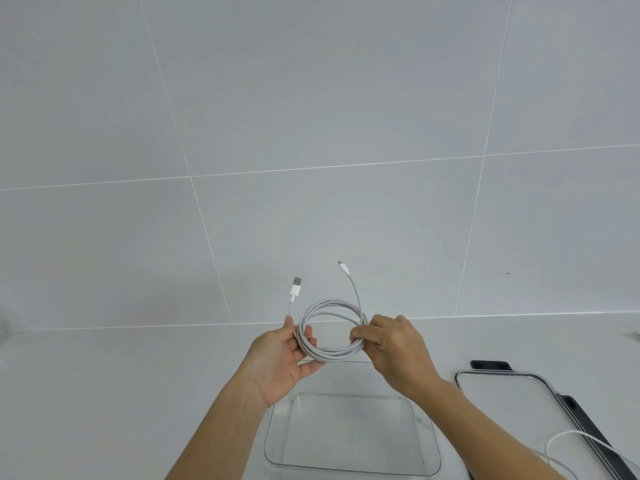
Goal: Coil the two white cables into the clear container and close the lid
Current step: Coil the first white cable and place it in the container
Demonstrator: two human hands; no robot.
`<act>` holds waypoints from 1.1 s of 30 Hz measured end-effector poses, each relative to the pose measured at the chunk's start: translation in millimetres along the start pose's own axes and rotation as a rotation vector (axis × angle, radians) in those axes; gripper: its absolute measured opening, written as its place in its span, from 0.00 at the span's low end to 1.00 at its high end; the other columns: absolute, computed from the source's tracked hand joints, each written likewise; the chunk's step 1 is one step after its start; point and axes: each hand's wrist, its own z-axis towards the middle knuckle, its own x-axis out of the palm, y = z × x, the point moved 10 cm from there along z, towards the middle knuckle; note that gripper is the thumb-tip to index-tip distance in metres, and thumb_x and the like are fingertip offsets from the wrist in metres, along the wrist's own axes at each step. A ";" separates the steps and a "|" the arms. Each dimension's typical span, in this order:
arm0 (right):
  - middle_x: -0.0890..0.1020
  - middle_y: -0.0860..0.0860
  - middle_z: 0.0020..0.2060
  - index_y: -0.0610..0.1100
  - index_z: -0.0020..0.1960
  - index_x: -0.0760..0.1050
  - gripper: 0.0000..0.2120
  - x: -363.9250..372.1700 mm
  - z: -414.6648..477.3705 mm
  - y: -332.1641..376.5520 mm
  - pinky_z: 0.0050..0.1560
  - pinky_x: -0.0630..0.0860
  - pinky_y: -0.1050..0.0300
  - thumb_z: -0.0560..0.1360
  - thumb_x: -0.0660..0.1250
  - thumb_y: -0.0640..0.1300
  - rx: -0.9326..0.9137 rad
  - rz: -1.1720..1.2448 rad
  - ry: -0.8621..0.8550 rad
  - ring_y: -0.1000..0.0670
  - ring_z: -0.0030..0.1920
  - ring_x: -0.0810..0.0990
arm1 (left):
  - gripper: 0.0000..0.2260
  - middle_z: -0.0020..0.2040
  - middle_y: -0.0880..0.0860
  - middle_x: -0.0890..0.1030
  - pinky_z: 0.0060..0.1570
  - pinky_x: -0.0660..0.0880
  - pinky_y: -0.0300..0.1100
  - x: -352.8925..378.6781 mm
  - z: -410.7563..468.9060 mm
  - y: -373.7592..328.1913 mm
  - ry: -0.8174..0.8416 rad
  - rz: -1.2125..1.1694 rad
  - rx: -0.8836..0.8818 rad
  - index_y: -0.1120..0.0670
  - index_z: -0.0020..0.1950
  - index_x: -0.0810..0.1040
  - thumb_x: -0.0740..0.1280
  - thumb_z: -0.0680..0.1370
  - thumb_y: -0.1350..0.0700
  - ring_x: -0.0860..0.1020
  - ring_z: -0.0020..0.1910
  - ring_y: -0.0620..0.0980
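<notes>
The first white cable (329,327) was wound into a neat ring of several turns and held in the air above the clear container (351,434), which stood open and empty on the worktop near its front edge. The left hand (280,358) had its grip closed on the left side of the ring, thumb over the strands; the right hand (388,344) pinched the ring's right side with curled fingers. Both plugs stuck up free of the coil, the broad plug (295,287) on the left and the slim plug (344,268) on the right, so the ends were not yet tucked in. The lid (512,400) lay flat on the worktop just right of the container, with the second white cable (568,441) trailing loose across it, uncoiled. By my reading, about a third was done: one coil formed, nothing stowed, lid still off.
</notes>
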 end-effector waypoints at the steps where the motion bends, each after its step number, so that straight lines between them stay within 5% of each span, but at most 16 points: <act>1: 0.80 0.48 0.31 0.46 0.42 0.83 0.11 5.2 -0.8 -4.2 0.36 0.70 0.55 0.68 0.70 0.31 0.040 0.035 0.034 0.45 0.31 0.77 | 0.14 0.37 0.56 0.74 0.35 0.81 0.51 -0.6 0.0 1.0 -0.005 0.029 -0.001 0.64 0.49 0.74 0.59 0.80 0.53 0.75 0.38 0.52; 6: 0.81 0.48 0.46 0.46 0.52 0.80 0.15 36.2 -9.8 -16.1 0.46 0.73 0.60 0.73 0.61 0.33 0.178 0.265 0.259 0.49 0.45 0.78 | 0.08 0.35 0.57 0.70 0.39 0.79 0.50 -7.3 2.7 3.2 -0.083 0.286 0.076 0.63 0.42 0.72 0.59 0.80 0.62 0.73 0.36 0.50; 9: 0.80 0.51 0.44 0.44 0.51 0.81 0.15 43.2 -18.4 -23.8 0.46 0.73 0.64 0.72 0.60 0.32 0.324 0.449 0.251 0.51 0.45 0.77 | 0.07 0.36 0.57 0.71 0.38 0.79 0.48 -10.6 5.4 7.7 -0.107 0.350 0.088 0.63 0.44 0.72 0.58 0.80 0.62 0.73 0.36 0.51; 13: 0.81 0.51 0.43 0.46 0.48 0.81 0.16 55.1 -33.3 -36.5 0.44 0.80 0.56 0.72 0.60 0.30 0.559 0.798 0.204 0.46 0.43 0.80 | 0.07 0.37 0.56 0.71 0.40 0.79 0.48 -13.9 10.3 14.2 -0.126 0.403 0.094 0.62 0.47 0.73 0.58 0.81 0.61 0.73 0.38 0.50; 17: 0.79 0.46 0.37 0.48 0.48 0.80 0.08 63.1 -42.1 -44.8 0.37 0.81 0.60 0.74 0.65 0.38 0.690 0.942 0.106 0.53 0.36 0.80 | 0.07 0.39 0.56 0.71 0.40 0.79 0.47 -14.2 14.0 19.7 -0.130 0.430 0.096 0.62 0.49 0.73 0.58 0.81 0.60 0.74 0.39 0.50; 23: 0.79 0.43 0.38 0.54 0.60 0.65 0.19 83.4 -56.1 -63.5 0.32 0.80 0.58 0.75 0.66 0.38 0.894 0.980 0.020 0.49 0.36 0.79 | 0.06 0.41 0.57 0.72 0.36 0.80 0.44 -12.8 20.7 29.5 -0.116 0.459 0.074 0.60 0.48 0.73 0.57 0.81 0.61 0.75 0.40 0.49; 28: 0.79 0.44 0.36 0.38 0.52 0.78 0.07 98.3 -64.6 -73.6 0.31 0.79 0.61 0.76 0.63 0.36 0.926 0.841 0.168 0.47 0.35 0.80 | 0.09 0.39 0.57 0.74 0.41 0.82 0.51 -18.8 28.0 45.3 -0.114 0.565 0.041 0.57 0.61 0.67 0.56 0.81 0.62 0.77 0.40 0.50; 33: 0.79 0.46 0.36 0.40 0.53 0.77 0.08 111.0 -76.7 -76.0 0.30 0.77 0.63 0.76 0.63 0.36 0.937 0.743 0.269 0.49 0.34 0.79 | 0.09 0.42 0.55 0.73 0.42 0.82 0.48 -29.8 38.8 61.2 -0.136 0.822 -0.015 0.56 0.60 0.67 0.54 0.81 0.61 0.77 0.42 0.49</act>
